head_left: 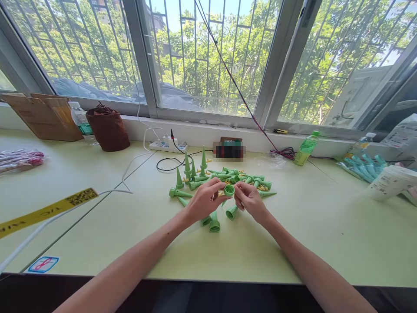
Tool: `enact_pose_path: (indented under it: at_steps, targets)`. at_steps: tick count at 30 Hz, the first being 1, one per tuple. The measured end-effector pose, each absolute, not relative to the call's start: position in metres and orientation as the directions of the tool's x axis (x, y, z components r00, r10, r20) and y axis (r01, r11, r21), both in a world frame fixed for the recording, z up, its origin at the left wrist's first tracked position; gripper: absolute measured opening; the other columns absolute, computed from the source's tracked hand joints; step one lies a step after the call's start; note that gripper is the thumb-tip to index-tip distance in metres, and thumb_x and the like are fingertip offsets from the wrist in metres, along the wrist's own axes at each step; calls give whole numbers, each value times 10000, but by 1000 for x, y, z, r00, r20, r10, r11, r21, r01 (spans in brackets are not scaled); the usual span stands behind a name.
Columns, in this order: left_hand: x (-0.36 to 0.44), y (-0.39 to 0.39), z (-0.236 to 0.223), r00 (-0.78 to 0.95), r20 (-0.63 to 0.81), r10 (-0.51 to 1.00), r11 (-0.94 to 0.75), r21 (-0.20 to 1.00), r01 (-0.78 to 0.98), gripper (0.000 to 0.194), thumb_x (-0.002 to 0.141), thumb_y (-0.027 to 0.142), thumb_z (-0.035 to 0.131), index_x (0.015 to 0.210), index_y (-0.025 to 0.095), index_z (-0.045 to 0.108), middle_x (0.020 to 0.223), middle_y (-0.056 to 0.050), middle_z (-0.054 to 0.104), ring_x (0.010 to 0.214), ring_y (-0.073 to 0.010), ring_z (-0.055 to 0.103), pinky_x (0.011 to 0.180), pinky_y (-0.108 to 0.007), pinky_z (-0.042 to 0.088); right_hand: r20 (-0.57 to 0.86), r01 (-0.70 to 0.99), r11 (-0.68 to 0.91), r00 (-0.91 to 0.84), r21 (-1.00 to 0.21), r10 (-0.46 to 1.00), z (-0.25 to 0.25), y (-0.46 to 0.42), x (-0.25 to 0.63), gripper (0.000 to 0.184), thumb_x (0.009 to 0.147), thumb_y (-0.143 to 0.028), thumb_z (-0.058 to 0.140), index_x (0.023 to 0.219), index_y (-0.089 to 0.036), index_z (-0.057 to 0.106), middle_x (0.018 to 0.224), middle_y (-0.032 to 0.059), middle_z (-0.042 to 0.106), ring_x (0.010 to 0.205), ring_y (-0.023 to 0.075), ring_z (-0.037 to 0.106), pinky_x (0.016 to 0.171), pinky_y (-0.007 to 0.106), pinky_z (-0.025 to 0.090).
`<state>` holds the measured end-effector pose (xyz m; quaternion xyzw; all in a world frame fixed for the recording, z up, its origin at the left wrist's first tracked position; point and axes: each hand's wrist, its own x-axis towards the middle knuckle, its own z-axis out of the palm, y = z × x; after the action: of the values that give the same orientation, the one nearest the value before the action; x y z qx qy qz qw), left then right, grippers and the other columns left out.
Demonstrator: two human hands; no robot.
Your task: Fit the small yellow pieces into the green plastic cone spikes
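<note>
My left hand (206,198) is closed around a green plastic watering spike (229,190), whose round threaded opening faces me. On the other side of that spike, my right hand (250,200) pinches its fingers together close to the rim. Whatever lies between those fingertips is too small or hidden to make out. More green spikes with yellow valves (259,188) lie in a pile beyond my hands. Several finished-looking spikes (203,163) stand upright at the pile's left. Below my hands, a few spikes (214,224) point their open ends toward me.
Along the window sill stand a cardboard box (48,117), a brown drawstring bag (108,127) and a power strip (167,145). A green drink bottle (306,148) and a white cup (392,182) are at right. A white cable (130,174) runs across the left side.
</note>
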<state>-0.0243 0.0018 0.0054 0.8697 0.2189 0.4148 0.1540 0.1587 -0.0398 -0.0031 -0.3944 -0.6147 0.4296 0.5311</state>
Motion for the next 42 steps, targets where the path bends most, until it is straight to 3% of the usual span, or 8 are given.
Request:
enact_pose_path:
  at_steps: [21,32,42]
  targets:
    - [-25,0,6,602,625,497,-862,436,259,186,909,324,564,1034,194,612,904,-45,567,590,-82,514,572,-218,460,258,12,262,-134,-965,957,-1,-40,158,380,861,-531,584,700,-201,488,453,-89,343,353,69,298,355,224,240]
    - [-26,1,2,631,650,424,-906,313,286,211,911,270,543,1105,213,606,1008,-69,589,568,-76,497,566,-224,461,249,15,253,-129,-967,960,-3,-40,159,379,859,-527,588,694,-202,481,432,-98,322,334,65,292,342,218,230]
    - [-25,-1,2,649,662,374,-927,239,291,189,869,146,519,1031,199,599,1000,-61,576,597,-78,509,567,-214,456,232,8,235,-131,-972,964,-4,-39,159,368,856,-511,595,694,-195,496,432,-100,313,329,61,285,328,212,231]
